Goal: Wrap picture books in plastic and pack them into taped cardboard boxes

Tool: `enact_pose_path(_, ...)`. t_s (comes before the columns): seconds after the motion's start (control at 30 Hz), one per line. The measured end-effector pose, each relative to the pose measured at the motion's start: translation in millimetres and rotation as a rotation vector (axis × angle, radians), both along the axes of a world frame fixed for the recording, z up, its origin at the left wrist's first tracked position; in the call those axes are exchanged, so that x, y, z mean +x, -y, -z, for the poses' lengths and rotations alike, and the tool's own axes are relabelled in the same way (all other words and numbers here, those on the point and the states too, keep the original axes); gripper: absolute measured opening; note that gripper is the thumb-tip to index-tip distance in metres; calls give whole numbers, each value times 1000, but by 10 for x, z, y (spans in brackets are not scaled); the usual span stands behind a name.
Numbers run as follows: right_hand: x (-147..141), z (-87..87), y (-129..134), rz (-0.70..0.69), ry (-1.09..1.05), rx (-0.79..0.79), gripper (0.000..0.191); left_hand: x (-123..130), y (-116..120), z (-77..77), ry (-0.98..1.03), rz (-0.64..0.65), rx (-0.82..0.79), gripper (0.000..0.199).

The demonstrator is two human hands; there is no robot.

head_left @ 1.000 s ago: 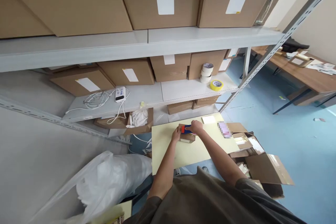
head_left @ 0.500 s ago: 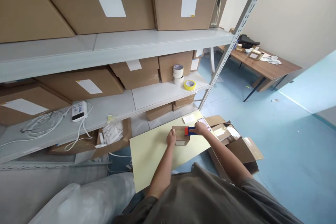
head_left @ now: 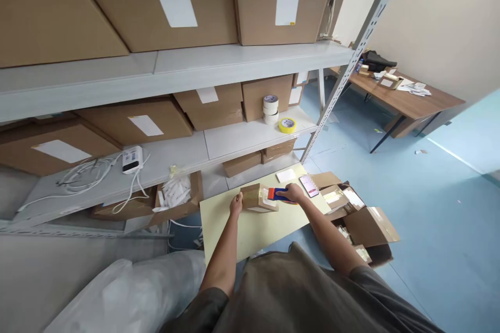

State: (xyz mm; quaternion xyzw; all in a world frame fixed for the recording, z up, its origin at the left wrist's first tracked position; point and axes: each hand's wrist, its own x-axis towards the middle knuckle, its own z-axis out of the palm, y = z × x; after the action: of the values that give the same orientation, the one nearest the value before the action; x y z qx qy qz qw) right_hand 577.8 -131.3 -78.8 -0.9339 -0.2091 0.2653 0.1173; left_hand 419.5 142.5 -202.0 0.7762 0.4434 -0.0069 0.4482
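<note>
A small cardboard box (head_left: 250,197) lies on the pale yellow board (head_left: 219,223) in front of me. My left hand (head_left: 236,204) grips the box at its left end. In my right hand (head_left: 292,193) is a blue and red tape dispenser (head_left: 278,194), its red head against the right end of the box. Clear tape shows along the top of the box. Behind my right hand lie a smartphone (head_left: 309,186) with a lit screen and a white card-like item (head_left: 286,175).
A large open carton (head_left: 369,223) with small boxes stands to the right. The shelf above carries white tape rolls (head_left: 270,109), a yellow tape roll (head_left: 287,125) and a white device (head_left: 132,159) with cables. A carton of white paper pieces (head_left: 175,192) sits at left.
My left hand has moved left, and more of the box now shows, with its right end turned into view. The dispenser has shifted slightly left to that end. The camera view has turned slightly left.
</note>
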Motion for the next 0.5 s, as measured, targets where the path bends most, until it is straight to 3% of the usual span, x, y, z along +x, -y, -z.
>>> enact_pose_path(0.1,-261,40,-530,-56,12,1,59,-214,-336,-65,-32,-65,65,50)
enact_pose_path(0.2,-479,101,-987,-97,10,-30,59,-345,-449,-114,113,-12,15,51)
enact_pose_path(0.37,-680,208,-1408,-177,11,-98,62,-412,-264,77,66,44,-141,58)
enact_pose_path(0.5,-640,260,-1338,-219,16,-156,62,-345,52,357,44,15,-164,56)
